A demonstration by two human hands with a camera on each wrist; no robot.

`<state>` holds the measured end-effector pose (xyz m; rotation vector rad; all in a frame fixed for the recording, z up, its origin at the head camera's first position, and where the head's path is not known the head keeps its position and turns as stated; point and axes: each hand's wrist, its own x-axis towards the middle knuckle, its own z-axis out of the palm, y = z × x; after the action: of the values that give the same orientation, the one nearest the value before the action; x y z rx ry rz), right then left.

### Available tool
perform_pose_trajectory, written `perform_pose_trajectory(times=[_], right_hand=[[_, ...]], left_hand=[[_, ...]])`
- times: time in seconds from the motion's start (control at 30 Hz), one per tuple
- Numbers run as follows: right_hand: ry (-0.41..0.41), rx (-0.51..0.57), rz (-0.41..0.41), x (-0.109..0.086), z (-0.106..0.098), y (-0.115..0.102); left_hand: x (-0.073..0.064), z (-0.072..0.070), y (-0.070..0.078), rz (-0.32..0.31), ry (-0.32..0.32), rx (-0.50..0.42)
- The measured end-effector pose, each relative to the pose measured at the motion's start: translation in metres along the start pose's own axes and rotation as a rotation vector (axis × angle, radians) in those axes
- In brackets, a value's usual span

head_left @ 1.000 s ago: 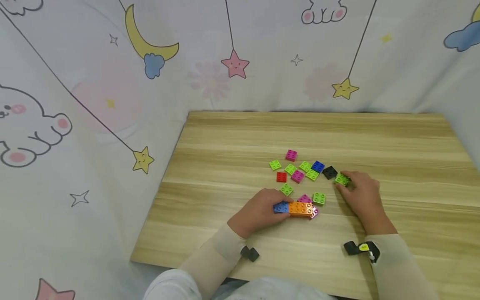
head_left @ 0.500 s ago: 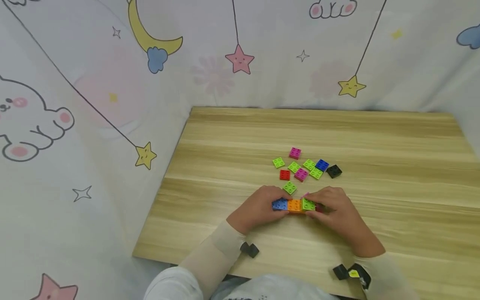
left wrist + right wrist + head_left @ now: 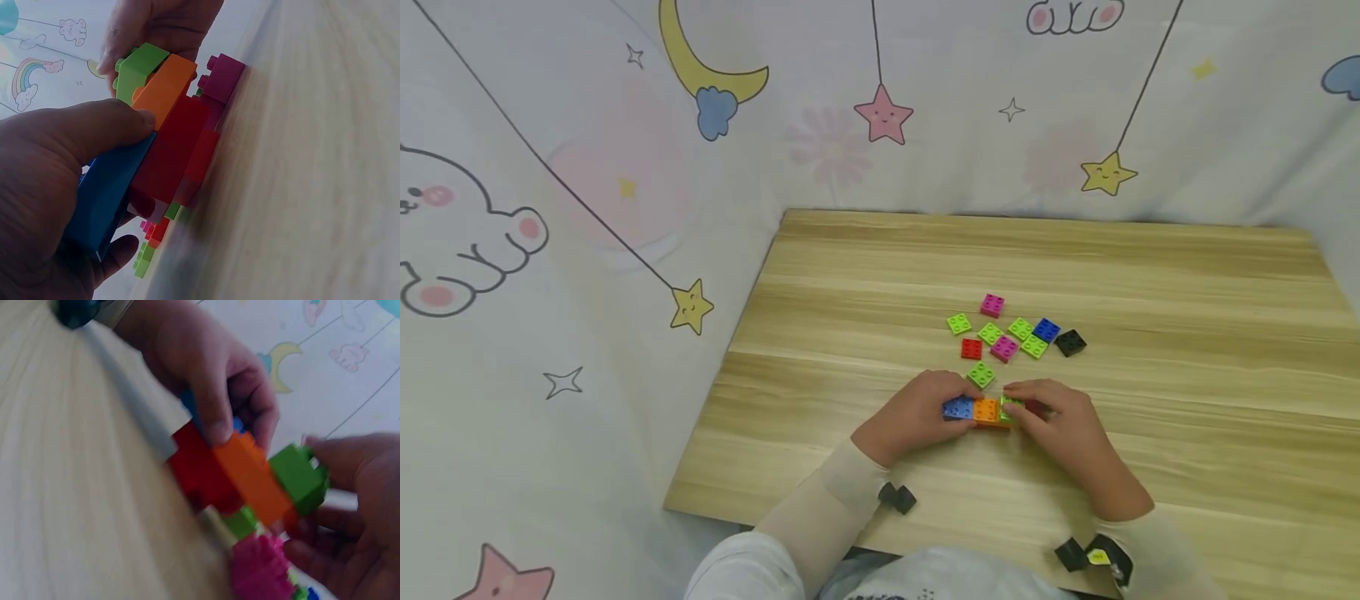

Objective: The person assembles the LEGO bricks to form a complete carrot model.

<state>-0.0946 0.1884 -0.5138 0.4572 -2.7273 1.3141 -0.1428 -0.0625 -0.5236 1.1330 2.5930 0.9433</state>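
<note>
My left hand [image 3: 913, 421] grips the left end of a built block stack, its thumb on the blue block [image 3: 111, 190]. Beside the blue one is an orange block [image 3: 985, 410], and red blocks [image 3: 172, 153] form the layer beneath, as the left wrist view shows. Between the thumb and fingers of my right hand [image 3: 1071, 425] is a lime green toy block [image 3: 300, 477], on the studded side of the orange block near its right end. Whether it is fully pressed down I cannot tell. A magenta block [image 3: 259, 569] lies near the stack.
Behind the hands several loose blocks lie scattered: a red one [image 3: 972, 348], a dark blue one [image 3: 1047, 330], a black one [image 3: 1071, 342], magenta and lime green ones. The wooden table [image 3: 1187, 333] meets a patterned cloth [image 3: 955, 167] at the back.
My right hand has taken the lime green block from beside the black block and brought it left onto the orange block. My left hand keeps holding the stack in nearly the same place.
</note>
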Motion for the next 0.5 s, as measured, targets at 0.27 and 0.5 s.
perform_pose_trajectory(times=[0.27,0.5], right_hand=[[-0.252,-0.081,0.335,0.014,-0.014,-0.021],[-0.326,-0.034,0.354,0.023,-0.014,-0.024]], left_hand=[[-0.002,-0.003,0.001,-0.006,0.010,0.012],[-0.004,-0.005,0.003,0.013,0.003,0.025]])
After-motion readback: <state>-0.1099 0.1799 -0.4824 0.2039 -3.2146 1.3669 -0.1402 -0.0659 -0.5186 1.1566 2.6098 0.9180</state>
